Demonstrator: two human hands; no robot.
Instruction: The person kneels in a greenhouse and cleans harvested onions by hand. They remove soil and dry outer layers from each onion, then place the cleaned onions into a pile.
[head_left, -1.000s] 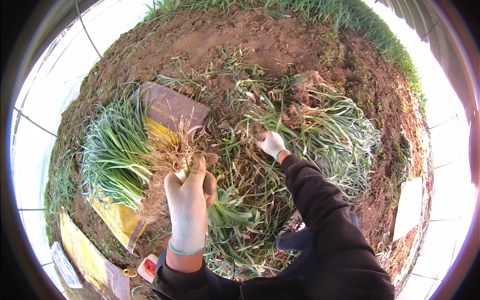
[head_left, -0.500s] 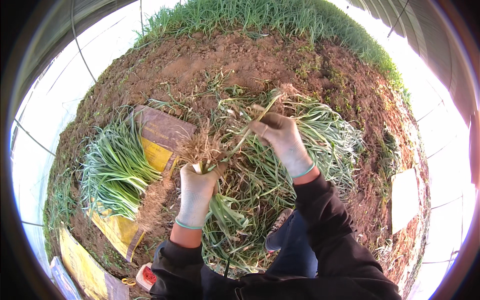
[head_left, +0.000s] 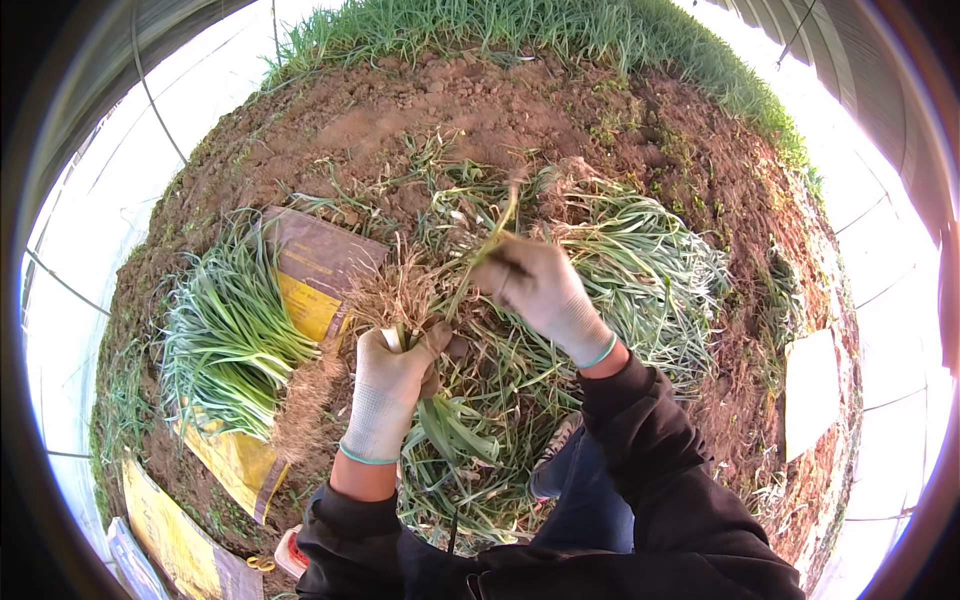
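Observation:
In a pale knitted glove, my left hand (head_left: 388, 380) is closed around a small bunch of green onions (head_left: 395, 290), their brown roots pointing up and green leaves hanging below the fist. My right hand (head_left: 550, 295), gloved too, is slightly blurred. Its fingers pinch a thin yellowish leaf strip (head_left: 510, 212) that runs from the left hand up past the fingertips. At the left lies a neat bundle of green onions (head_left: 235, 335) with its roots toward me. A loose heap of green onions (head_left: 650, 275) spreads beyond my right hand.
Yellow and brown sacks (head_left: 230, 470) lie under and near the left bundle. Yellow-handled scissors (head_left: 260, 564) and a container with red contents (head_left: 293, 553) sit at lower left. Leaf scraps (head_left: 500, 470) cover the ground before me. A pale sheet (head_left: 811, 393) is at right.
My right hand has moved a little left, and the leaf strip has swung more upright. The left hand keeps its hold on the bunch, almost in place.

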